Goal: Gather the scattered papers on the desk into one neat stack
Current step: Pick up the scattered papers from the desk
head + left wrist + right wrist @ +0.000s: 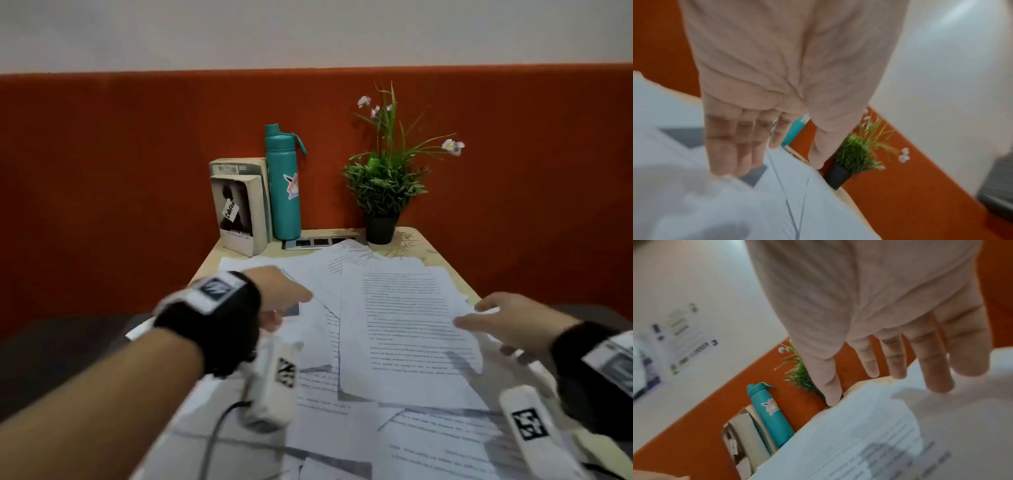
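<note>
Several white printed papers point(404, 325) lie scattered and overlapping across the small desk point(419, 241). One large sheet of text lies on top in the middle. My left hand point(291, 308) hovers at the left side of the pile, its fingers straight over the papers point(797, 203) and holding nothing. My right hand point(486, 313) is at the right edge of the top sheet, with its fingers point(890, 356) spread straight just above the printed paper point(849, 434). The frames are too blurred to show whether either hand touches a sheet.
At the back of the desk stand two books point(239, 209), a teal water bottle point(283, 185) and a potted plant point(382, 192). A socket panel point(322, 241) lies flat between them. An orange partition point(102, 171) closes off the far side.
</note>
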Tool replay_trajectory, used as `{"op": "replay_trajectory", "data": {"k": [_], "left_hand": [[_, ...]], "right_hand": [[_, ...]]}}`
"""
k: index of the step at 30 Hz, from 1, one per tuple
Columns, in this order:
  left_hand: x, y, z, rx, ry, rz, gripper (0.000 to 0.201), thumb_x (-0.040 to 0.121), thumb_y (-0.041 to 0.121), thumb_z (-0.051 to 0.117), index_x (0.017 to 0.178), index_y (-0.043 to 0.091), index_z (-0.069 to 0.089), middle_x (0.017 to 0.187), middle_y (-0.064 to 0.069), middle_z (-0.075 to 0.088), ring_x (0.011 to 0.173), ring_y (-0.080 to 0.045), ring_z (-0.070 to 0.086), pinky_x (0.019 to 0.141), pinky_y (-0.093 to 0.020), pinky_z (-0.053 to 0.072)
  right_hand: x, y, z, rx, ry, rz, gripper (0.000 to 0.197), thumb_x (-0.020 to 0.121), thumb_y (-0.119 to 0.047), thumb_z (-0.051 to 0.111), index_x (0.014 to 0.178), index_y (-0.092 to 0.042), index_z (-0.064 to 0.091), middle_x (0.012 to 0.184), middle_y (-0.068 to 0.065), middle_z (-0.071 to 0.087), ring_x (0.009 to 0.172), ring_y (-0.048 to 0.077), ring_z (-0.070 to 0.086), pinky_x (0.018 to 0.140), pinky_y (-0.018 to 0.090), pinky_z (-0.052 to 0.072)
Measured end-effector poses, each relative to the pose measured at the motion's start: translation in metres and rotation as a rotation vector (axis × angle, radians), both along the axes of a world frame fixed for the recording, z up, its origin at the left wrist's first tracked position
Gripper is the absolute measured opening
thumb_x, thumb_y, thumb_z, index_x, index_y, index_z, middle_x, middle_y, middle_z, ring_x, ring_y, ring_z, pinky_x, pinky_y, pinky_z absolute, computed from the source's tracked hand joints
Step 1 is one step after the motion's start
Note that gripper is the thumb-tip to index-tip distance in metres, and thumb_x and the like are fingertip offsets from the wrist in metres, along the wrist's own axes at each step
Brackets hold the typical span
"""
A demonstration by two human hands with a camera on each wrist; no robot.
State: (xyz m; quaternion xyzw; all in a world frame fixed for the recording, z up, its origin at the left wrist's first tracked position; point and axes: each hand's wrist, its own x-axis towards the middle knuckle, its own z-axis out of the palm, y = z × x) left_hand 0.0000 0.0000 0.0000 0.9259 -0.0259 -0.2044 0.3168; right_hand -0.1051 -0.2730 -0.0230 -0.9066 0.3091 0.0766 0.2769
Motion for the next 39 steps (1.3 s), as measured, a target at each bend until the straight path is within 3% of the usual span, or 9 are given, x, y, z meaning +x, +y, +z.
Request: {"op": "replay_trajectory", "data": {"k": [5, 8, 11, 14, 18, 28, 33, 37, 39], "left_hand": [[0.021, -0.054, -0.020, -0.062, 0.069, 0.028, 0.049, 0.099, 0.026, 0.048, 0.140, 0.000, 0.044, 0.149, -0.016, 0.043, 0.138, -0.027, 0.042, 0.111, -0.033, 0.036], [0.038, -0.073, -0.027, -0.165, 0.130, 0.081, 0.050, 0.097, 0.026, 0.052, 0.139, 0.000, 0.045, 0.149, -0.015, 0.044, 0.136, -0.028, 0.045, 0.109, -0.033, 0.039], [0.049, -0.084, -0.037, -0.306, 0.216, 0.176, 0.050, 0.088, 0.024, 0.065, 0.131, 0.002, 0.053, 0.140, -0.016, 0.054, 0.108, -0.028, 0.064, 0.077, -0.029, 0.051], [0.054, -0.092, -0.047, -0.363, 0.162, 0.179, 0.035, 0.080, 0.013, 0.073, 0.110, -0.001, 0.060, 0.103, -0.014, 0.068, 0.086, -0.025, 0.066, 0.062, -0.021, 0.049], [0.058, -0.101, -0.056, -0.418, 0.093, 0.139, 0.041, 0.078, -0.010, 0.066, 0.118, -0.007, 0.057, 0.121, -0.013, 0.065, 0.106, -0.030, 0.062, 0.083, -0.029, 0.050], [0.050, -0.043, -0.004, -0.521, -0.152, -0.133, 0.016, 0.093, 0.023, 0.058, 0.108, 0.024, 0.065, 0.116, -0.001, 0.072, 0.104, -0.021, 0.069, 0.098, -0.041, 0.051], [0.035, -0.027, -0.002, -0.701, 0.008, -0.173, 0.038, 0.096, 0.018, 0.053, 0.132, 0.005, 0.055, 0.127, -0.010, 0.066, 0.111, -0.027, 0.065, 0.099, -0.040, 0.050], [0.029, -0.017, -0.007, -0.494, -0.045, -0.040, 0.024, 0.098, 0.035, 0.047, 0.098, 0.014, 0.058, 0.086, 0.000, 0.061, 0.065, -0.010, 0.055, 0.053, -0.013, 0.047], [0.039, 0.007, -0.011, -0.310, -0.146, 0.142, 0.031, 0.094, 0.043, 0.050, 0.083, 0.014, 0.052, 0.076, -0.003, 0.054, 0.063, -0.016, 0.051, 0.059, -0.022, 0.047]], "right_hand": [[0.025, -0.009, -0.030, 0.077, 0.127, -0.017, 0.049, 0.083, -0.050, 0.064, 0.102, -0.005, 0.057, 0.108, 0.014, 0.067, 0.087, 0.025, 0.062, 0.055, 0.022, 0.039], [0.028, -0.015, -0.033, 0.069, 0.122, -0.001, 0.052, 0.079, -0.053, 0.067, 0.106, -0.010, 0.053, 0.113, 0.010, 0.062, 0.093, 0.022, 0.060, 0.054, 0.022, 0.038], [0.030, -0.020, -0.036, 0.101, 0.138, 0.008, 0.074, 0.081, -0.055, 0.063, 0.136, -0.009, 0.045, 0.137, 0.010, 0.050, 0.100, 0.020, 0.053, 0.069, 0.025, 0.043], [0.029, -0.019, -0.035, 0.114, 0.131, 0.024, 0.077, 0.080, -0.060, 0.060, 0.140, -0.017, 0.040, 0.144, 0.011, 0.038, 0.112, 0.024, 0.052, 0.085, 0.030, 0.043], [0.027, -0.016, -0.035, 0.120, 0.138, 0.037, 0.081, 0.078, -0.063, 0.059, 0.145, -0.026, 0.033, 0.149, 0.011, 0.031, 0.107, 0.024, 0.050, 0.071, 0.028, 0.042], [0.027, -0.037, -0.005, 0.268, -0.322, -0.182, 0.118, 0.053, -0.070, 0.073, 0.150, -0.030, 0.018, 0.152, 0.011, 0.031, 0.130, 0.033, 0.042, 0.104, 0.050, 0.039], [0.045, -0.025, 0.004, 0.798, -0.408, 0.035, 0.131, 0.017, -0.052, 0.093, 0.137, -0.024, 0.049, 0.116, 0.006, 0.072, 0.100, 0.033, 0.071, 0.101, 0.051, 0.046], [0.059, -0.016, -0.023, 0.893, -0.344, 0.089, 0.050, 0.084, -0.013, 0.066, 0.131, -0.023, 0.056, 0.108, 0.003, 0.077, 0.090, 0.028, 0.075, 0.076, 0.046, 0.059], [0.064, -0.019, -0.037, 0.959, -0.336, 0.030, 0.038, 0.095, -0.003, 0.047, 0.131, -0.015, 0.054, 0.100, 0.011, 0.078, 0.083, 0.034, 0.075, 0.063, 0.046, 0.060]]}}
